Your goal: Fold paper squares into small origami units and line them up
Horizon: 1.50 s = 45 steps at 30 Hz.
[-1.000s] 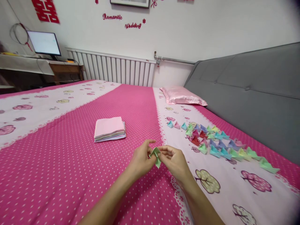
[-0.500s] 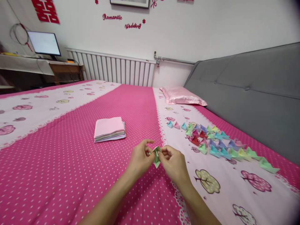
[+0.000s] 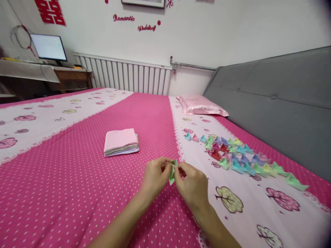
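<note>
Green folded paper (image 3: 171, 177) is pinched in my left hand (image 3: 154, 175) and right hand (image 3: 193, 184) over the bed (image 3: 147, 117), paper boats (image 3: 237, 167) lying at right.

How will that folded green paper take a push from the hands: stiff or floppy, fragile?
The folded green paper is probably light, being small and pinched between the left hand and right hand. Its folds likely add some stiffness, but it looks thin, so a hard push could crumple it.

Pink/wht bed (image 3: 77, 189), paper stack (image 3: 121, 139) nr ctr, folded paper boats (image 3: 237, 167) on R, pink pillow (image 3: 201, 105) beyond
</note>
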Tool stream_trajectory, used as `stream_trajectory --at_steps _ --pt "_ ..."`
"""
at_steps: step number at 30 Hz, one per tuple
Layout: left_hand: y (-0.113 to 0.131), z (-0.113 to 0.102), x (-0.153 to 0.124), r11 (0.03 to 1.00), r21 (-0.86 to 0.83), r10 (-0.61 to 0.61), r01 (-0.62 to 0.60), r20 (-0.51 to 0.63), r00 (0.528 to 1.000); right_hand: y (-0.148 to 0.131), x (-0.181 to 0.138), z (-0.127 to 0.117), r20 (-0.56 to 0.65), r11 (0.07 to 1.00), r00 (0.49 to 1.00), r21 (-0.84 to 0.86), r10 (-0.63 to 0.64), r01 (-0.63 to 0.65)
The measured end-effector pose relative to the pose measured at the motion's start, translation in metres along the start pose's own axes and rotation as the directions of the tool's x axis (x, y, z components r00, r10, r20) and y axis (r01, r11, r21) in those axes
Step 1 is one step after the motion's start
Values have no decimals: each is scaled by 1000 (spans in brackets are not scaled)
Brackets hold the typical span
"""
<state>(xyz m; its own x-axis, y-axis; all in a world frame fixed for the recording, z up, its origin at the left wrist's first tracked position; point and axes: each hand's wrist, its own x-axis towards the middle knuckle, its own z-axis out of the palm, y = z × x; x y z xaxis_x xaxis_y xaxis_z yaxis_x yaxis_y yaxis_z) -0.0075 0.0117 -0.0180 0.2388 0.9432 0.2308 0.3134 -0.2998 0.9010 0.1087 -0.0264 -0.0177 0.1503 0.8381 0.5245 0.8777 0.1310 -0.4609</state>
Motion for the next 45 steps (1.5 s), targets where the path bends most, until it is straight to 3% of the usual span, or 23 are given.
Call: stream_trajectory --at_steps 6,17,19,22,25,28,32,37,42,45 --pt "-1 1 -1 995 81 55 -53 -23 998 1 -2 2 -87 994 992 -67 -96 90" --pt "2 0 -2 969 226 116 -98 -65 991 2 0 3 -83 992 991 -82 -104 97" --pt "2 1 -1 984 162 78 -68 -53 996 3 1 3 -50 995 996 -67 -78 75" --pt "2 4 0 995 -79 -51 54 29 998 4 3 3 6 999 1000 -36 -12 12" --pt "6 5 2 914 -332 -192 233 151 970 4 6 1 52 998 997 7 54 -54" --pt "8 3 2 835 -430 -285 343 194 939 8 9 -1 133 994 987 45 93 -99" --pt "-5 -1 5 854 -389 -342 345 80 936 26 16 4 226 988 963 14 144 -151" --pt "-24 -2 13 912 -289 -314 290 -38 949 55 23 19 296 981 936 -31 192 -192" --pt "-32 -3 17 959 -124 -268 254 -120 956 62 26 15 225 946 924 -174 308 -273" --pt "-37 -1 17 989 16 -140 147 -212 967 53 24 8 221 953 930 -148 294 -266"
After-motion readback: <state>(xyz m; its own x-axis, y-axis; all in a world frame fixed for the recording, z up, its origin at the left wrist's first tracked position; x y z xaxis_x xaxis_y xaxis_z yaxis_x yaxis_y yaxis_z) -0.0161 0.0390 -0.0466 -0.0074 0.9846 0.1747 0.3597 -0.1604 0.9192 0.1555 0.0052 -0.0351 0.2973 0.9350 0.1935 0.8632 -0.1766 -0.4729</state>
